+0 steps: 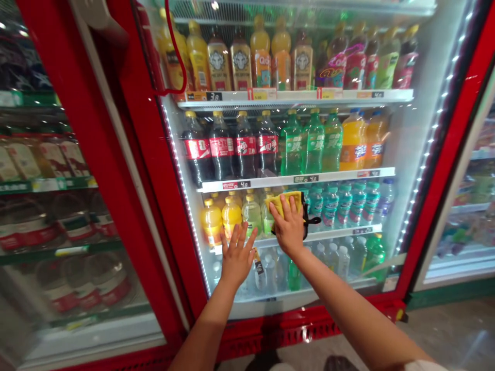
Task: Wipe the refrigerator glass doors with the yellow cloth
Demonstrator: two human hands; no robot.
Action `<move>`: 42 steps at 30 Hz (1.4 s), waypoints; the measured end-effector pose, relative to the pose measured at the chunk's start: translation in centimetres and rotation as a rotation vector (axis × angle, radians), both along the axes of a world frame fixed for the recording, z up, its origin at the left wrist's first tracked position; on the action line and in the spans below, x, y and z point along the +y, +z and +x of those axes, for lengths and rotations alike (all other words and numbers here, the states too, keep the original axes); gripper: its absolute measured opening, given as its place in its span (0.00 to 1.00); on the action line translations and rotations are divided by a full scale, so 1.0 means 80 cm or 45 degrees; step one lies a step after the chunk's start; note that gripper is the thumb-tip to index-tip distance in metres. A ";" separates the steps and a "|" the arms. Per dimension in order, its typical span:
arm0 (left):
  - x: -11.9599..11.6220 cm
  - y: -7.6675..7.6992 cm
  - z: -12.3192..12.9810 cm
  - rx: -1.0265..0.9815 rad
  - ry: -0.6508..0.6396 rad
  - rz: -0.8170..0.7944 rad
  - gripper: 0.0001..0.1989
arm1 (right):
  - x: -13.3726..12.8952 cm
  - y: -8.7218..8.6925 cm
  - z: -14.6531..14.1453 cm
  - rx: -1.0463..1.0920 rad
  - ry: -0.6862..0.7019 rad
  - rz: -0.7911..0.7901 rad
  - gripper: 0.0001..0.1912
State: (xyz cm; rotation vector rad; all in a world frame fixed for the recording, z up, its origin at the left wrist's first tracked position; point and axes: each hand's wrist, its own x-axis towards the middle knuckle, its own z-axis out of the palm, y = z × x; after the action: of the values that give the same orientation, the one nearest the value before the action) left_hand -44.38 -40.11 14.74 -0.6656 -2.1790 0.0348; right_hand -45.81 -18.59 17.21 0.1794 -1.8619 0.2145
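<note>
My right hand (289, 226) presses a yellow cleaning cloth (275, 200) with a dark edge and a black loop flat on the glass door (247, 131) of a drinks fridge. Its fingers are spread over the cloth, and part of the cloth is hidden under the palm. To the left and slightly lower, my left hand (235, 257) is open with fingers apart, seemingly resting on the same glass. Behind the glass stand cola bottles (245, 147), green soda bottles (313, 141) and yellow juice bottles (212, 221).
A red frame (154, 170) surrounds the door. A red cord (181, 56) hangs at its upper left. Another fridge with large bottles (69, 288) is on the left, and one more (464, 206) on the right. Grey floor (456, 324) shows at lower right.
</note>
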 end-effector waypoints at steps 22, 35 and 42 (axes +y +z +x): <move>-0.086 -0.008 0.012 0.006 0.160 -0.012 0.39 | -0.068 0.028 0.009 0.014 0.450 0.696 0.28; -0.131 -0.011 0.013 -0.011 0.256 0.068 0.46 | -0.131 0.073 0.001 -0.007 0.400 0.667 0.28; -0.142 -0.010 0.019 0.007 0.260 0.081 0.52 | -0.107 0.100 0.003 -0.005 0.390 0.655 0.30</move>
State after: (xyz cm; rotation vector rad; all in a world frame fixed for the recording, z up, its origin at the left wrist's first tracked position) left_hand -42.88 -51.50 13.94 -0.4050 -2.2254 0.0736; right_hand -45.55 -27.11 25.25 0.8198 -1.8561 -0.0613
